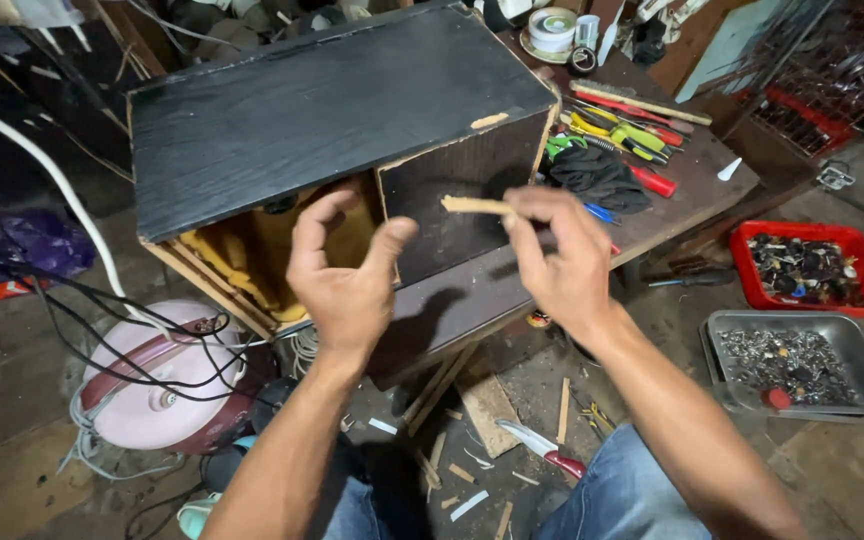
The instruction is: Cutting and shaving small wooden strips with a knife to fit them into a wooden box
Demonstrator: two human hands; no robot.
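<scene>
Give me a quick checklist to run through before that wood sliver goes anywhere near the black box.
1. Sliver gripped: ok, pinched in the right hand fingertips.
2. Left hand free: ok, open and holding nothing.
3. Box steady: ok, resting on the table, open side facing the person.
4. Spot inside the box visible: cannot tell, the left hand covers part of the opening.
5. Knife safe: not ok, lying loose on the floor between the knees.

- Wooden sliver [474, 205] — thin, pale, roughly level, pinched at one end, held in front of the box's dark side panel.
- Black wooden box [332, 110] — on its side on the workbench, yellowish interior open.
</scene>
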